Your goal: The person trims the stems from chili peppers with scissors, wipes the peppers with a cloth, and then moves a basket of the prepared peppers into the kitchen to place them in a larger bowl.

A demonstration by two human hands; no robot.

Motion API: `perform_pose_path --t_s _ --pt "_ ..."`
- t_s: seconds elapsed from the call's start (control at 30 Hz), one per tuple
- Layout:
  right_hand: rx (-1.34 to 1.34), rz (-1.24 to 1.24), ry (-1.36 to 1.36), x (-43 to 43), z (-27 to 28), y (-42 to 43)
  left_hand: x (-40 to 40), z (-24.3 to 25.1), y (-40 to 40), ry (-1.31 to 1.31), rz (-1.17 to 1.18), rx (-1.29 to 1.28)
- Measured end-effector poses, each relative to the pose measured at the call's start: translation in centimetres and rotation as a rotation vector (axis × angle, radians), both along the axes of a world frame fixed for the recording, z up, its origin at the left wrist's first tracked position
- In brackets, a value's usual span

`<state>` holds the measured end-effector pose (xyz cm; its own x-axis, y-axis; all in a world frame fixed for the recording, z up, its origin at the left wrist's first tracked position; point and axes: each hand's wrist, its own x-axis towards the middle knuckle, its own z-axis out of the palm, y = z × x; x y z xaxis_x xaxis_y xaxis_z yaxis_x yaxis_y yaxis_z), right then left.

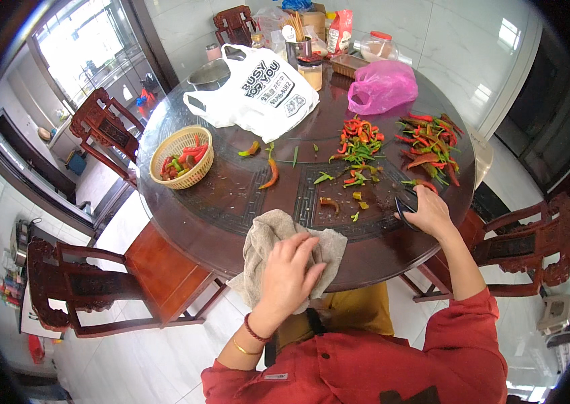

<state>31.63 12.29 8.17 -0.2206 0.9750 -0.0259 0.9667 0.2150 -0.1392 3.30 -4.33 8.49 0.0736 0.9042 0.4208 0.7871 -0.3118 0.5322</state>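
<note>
My left hand rests with bent, spread fingers on a crumpled beige cloth that hangs over the near table edge. At the right, my right hand grips a dark-handled tool, perhaps scissors; its far end is hard to make out. Just beyond that hand lies one red pepper, below a heap of red and green peppers. Left of them is a pile of red pepper pieces and green stems, with scraps nearer me. A pale plastic basket at the left holds cut peppers.
On the round dark wooden table stand a white plastic bag, a pink plastic bag, a metal bowl and several jars at the back. Carved wooden chairs stand around it.
</note>
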Motion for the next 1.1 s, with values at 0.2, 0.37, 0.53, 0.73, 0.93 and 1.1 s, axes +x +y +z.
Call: perform_pose_path --t_s 0.2,0.37,0.53,0.73,0.93,1.1 --pt "-0.010 0.076 0.202 0.6 -0.2 -0.2 0.9 -4.1 2.3 0.213 0.066 0.020" --pt "0.023 0.110 0.198 2.1 -0.3 -0.4 -0.5 -6.1 4.0 0.196 0.151 0.104" --pt "-0.104 -0.077 0.137 3.8 -1.2 -0.9 -0.4 -4.9 3.9 0.156 0.197 0.118" --pt "0.113 -0.118 -0.001 4.1 -4.1 -0.1 0.9 -2.8 4.7 -0.029 0.166 0.139" --pt "0.151 0.014 -0.220 1.5 -2.4 1.4 0.2 -4.1 5.5 0.087 0.255 0.054" --pt "0.043 0.225 0.174 -4.0 -0.2 3.0 -1.5 -3.5 4.4 -0.046 0.420 0.099"
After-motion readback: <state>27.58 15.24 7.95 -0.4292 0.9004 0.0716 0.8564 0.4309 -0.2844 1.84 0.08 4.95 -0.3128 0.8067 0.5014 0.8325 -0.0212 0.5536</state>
